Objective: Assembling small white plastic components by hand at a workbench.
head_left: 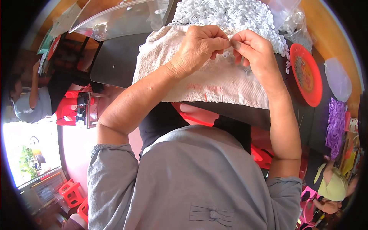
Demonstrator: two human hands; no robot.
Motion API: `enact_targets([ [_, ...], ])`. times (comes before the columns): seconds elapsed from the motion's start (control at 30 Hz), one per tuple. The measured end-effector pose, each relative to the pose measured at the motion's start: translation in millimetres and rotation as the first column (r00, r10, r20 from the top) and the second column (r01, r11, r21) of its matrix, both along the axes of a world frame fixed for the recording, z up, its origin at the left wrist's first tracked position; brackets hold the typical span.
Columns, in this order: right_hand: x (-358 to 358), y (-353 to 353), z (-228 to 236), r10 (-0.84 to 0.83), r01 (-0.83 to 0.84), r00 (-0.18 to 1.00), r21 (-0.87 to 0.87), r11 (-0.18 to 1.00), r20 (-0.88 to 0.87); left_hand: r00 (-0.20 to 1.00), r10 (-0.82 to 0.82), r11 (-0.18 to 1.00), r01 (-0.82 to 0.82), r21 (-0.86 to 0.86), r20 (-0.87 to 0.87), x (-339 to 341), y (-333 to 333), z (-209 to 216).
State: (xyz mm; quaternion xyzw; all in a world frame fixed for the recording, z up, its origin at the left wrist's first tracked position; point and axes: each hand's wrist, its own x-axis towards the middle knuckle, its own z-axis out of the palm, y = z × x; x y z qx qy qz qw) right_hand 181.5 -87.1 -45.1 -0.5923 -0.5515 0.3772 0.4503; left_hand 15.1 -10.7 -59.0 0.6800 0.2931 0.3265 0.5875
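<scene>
My left hand (201, 48) and my right hand (256, 50) meet fingertip to fingertip above a pale towel (161, 57) spread on the dark table. Both are closed in a pinch, thumbs against fingers. Whatever sits between the fingertips is too small and too covered to make out. Just beneath the hands, a few small whitish pieces (226, 55) lie on the towel. Beyond the towel's far edge is a big heap of small white plastic pieces (226, 13), some with holes. To the right, a red plate (317, 86) holds a patch of tiny grey bits.
A clear plastic bin (115, 28) stands at the far left of the table (115, 61). Clear plastic bags (297, 30) lie at the far right, near a translucent lid (338, 79) and a purple bundle (334, 126). Other people sit left and lower right, among red stools (72, 193).
</scene>
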Motion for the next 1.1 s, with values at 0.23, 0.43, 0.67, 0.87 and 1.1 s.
enact_targets([
  [0.23, 1.0, 6.0, -15.6, -0.019, -0.027, 0.983, 0.247, 0.969, 0.180, 1.000, 0.022, 0.996, -0.021, -0.086, 0.017, 1.5, 0.3, -1.2],
  [0.43, -1.8, 2.7, -2.7, -0.059, 0.055, 0.998, 0.138, 0.989, 0.023, 0.998, -0.015, 0.995, 0.022, -0.099, 0.063, 1.0, -0.8, 0.1],
  [0.67, -3.4, 1.7, -6.9, -0.066, 0.065, 0.998, 0.122, 0.990, 0.002, 0.997, 0.043, 0.995, -0.048, 0.091, 0.064, 3.4, -2.5, -4.7],
  [0.87, -1.6, 4.1, -7.5, 0.001, -0.016, 0.995, 0.162, 0.987, 0.096, 0.998, 0.060, 0.997, -0.061, 0.041, 0.025, -0.3, -1.1, -1.9],
  [1.1, 8.5, 4.5, -9.8, -0.179, -0.003, 0.893, 0.402, 0.916, 0.414, 0.991, 0.016, 0.990, 0.004, -0.143, 0.136, -0.2, 5.4, -4.1],
])
